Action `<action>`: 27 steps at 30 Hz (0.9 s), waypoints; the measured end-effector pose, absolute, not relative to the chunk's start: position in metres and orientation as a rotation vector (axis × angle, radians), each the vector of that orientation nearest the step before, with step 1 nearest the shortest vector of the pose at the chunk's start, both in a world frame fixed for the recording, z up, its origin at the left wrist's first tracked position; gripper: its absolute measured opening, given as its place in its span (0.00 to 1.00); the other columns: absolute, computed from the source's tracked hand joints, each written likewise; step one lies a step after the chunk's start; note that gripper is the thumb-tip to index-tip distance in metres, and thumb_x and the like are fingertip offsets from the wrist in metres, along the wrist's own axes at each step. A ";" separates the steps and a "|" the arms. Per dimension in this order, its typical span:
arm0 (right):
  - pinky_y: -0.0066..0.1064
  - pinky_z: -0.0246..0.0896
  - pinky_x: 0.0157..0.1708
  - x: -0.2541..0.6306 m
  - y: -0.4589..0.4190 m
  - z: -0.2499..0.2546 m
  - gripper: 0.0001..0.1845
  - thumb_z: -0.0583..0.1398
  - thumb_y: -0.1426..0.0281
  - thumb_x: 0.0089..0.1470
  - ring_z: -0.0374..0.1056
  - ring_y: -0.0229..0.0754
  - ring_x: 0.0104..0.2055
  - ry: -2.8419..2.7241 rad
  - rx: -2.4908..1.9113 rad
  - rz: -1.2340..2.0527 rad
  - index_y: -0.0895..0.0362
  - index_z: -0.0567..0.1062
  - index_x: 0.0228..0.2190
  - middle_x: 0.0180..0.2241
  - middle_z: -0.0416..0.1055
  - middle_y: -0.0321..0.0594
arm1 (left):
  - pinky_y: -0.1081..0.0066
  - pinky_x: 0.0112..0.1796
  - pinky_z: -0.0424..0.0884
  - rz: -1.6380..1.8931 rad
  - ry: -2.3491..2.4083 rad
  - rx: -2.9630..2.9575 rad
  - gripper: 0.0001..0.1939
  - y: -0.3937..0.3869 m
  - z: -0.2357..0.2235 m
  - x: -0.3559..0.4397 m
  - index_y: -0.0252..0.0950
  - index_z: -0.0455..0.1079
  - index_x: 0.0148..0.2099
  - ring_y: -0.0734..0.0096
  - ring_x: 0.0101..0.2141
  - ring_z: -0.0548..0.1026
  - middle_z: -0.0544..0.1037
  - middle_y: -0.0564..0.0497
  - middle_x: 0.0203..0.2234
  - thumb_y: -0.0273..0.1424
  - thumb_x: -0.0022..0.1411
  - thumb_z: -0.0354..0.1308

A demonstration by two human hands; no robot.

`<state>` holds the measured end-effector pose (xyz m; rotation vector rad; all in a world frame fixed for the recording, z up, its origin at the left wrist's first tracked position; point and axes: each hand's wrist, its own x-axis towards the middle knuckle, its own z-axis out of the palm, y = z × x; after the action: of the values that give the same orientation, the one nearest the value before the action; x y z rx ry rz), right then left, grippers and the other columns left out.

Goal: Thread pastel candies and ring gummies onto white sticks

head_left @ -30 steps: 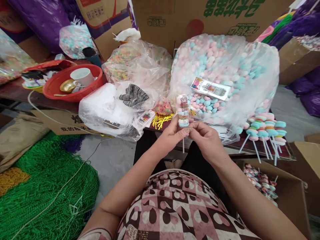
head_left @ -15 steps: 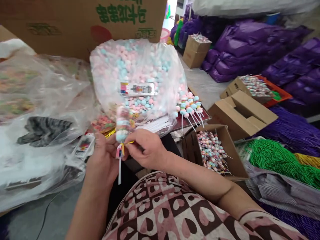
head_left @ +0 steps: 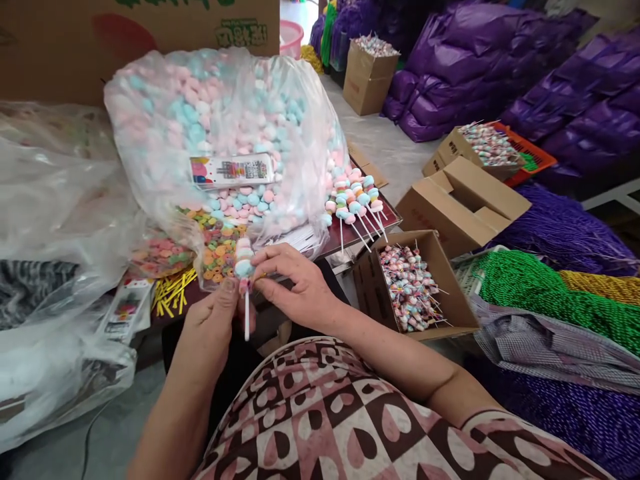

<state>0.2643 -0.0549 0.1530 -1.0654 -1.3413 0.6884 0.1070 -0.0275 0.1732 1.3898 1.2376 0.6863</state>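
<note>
A wrapped marshmallow skewer [head_left: 244, 260] in pink, white and blue stands upright before me, its white stick pointing down. My left hand [head_left: 213, 323] is closed on it just below the candy, thumb against the gathered wrapper. From the other side, my right hand [head_left: 297, 287] pinches the same wrapper neck with thumb and forefinger. Any tie between those fingertips is too small to make out. Yellow twist ties [head_left: 173, 292] lie in a loose pile left of the skewer. Behind it are gummy rings [head_left: 223, 248] in an open plastic bag.
A large clear bag of marshmallows [head_left: 200, 127] fills the table's back, a printed packet [head_left: 233, 170] on it. Several unwrapped skewers [head_left: 355, 197] lie at the table's right corner. A carton [head_left: 453, 300] of wrapped skewers stands right, near an open box [head_left: 465, 200] and green cord [head_left: 540, 293].
The view has shifted, showing more of the table's twist ties and gummy rings. The yellow tie end earlier pinched in my right hand no longer shows; both hands stay at the skewer's neck.
</note>
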 end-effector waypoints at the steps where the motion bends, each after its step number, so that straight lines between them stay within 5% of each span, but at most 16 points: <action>1: 0.37 0.64 0.54 0.265 -0.057 0.152 0.04 0.58 0.71 0.59 0.68 0.39 0.52 -1.346 -1.046 0.700 0.53 0.71 0.31 0.47 0.73 0.43 | 0.72 0.23 0.63 0.706 1.209 1.292 0.24 -0.028 0.173 0.110 0.36 0.66 0.20 0.73 0.21 0.66 0.68 0.53 0.14 0.45 0.63 0.55; 8: 0.40 0.64 0.53 0.267 -0.075 0.150 0.05 0.58 0.68 0.58 0.68 0.44 0.55 -1.109 -0.904 1.071 0.54 0.67 0.30 0.59 0.66 0.44 | 0.78 0.18 0.57 0.789 1.022 1.051 0.11 -0.048 0.168 0.133 0.37 0.68 0.33 0.80 0.15 0.59 0.62 0.61 0.13 0.40 0.61 0.59; 11: 0.38 0.66 0.50 0.274 -0.094 0.140 0.07 0.61 0.66 0.56 0.69 0.44 0.53 -0.957 -1.006 1.174 0.53 0.68 0.30 0.55 0.70 0.43 | 0.76 0.24 0.61 0.685 1.086 1.459 0.10 -0.054 0.164 0.133 0.38 0.69 0.39 0.77 0.19 0.65 0.68 0.58 0.18 0.40 0.63 0.57; 18: 0.30 0.68 0.34 0.288 -0.140 0.108 0.12 0.66 0.64 0.50 0.73 0.40 0.35 -0.690 -1.092 1.319 0.49 0.73 0.38 0.38 0.76 0.39 | 0.70 0.29 0.63 0.332 0.989 2.361 0.18 -0.063 0.144 0.140 0.36 0.69 0.34 0.67 0.26 0.74 0.78 0.48 0.25 0.43 0.68 0.47; 23: 0.29 0.68 0.34 0.281 -0.142 0.109 0.22 0.71 0.66 0.41 0.72 0.40 0.38 -0.348 -1.246 1.226 0.50 0.75 0.41 0.39 0.75 0.39 | 0.68 0.36 0.70 0.163 0.836 2.420 0.17 -0.065 0.138 0.145 0.35 0.70 0.48 0.63 0.35 0.79 0.82 0.46 0.35 0.41 0.68 0.49; 27: 0.31 0.67 0.30 0.315 -0.148 0.096 0.20 0.72 0.68 0.37 0.69 0.36 0.29 -0.267 -1.344 0.954 0.48 0.77 0.37 0.37 0.73 0.39 | 0.72 0.40 0.71 0.447 0.982 2.206 0.20 -0.048 0.152 0.115 0.37 0.68 0.56 0.69 0.38 0.79 0.82 0.48 0.41 0.41 0.68 0.50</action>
<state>0.3148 -0.1478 0.0963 -1.3437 -0.2669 0.9542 0.1154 -0.0476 0.1522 2.2055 0.9817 0.4472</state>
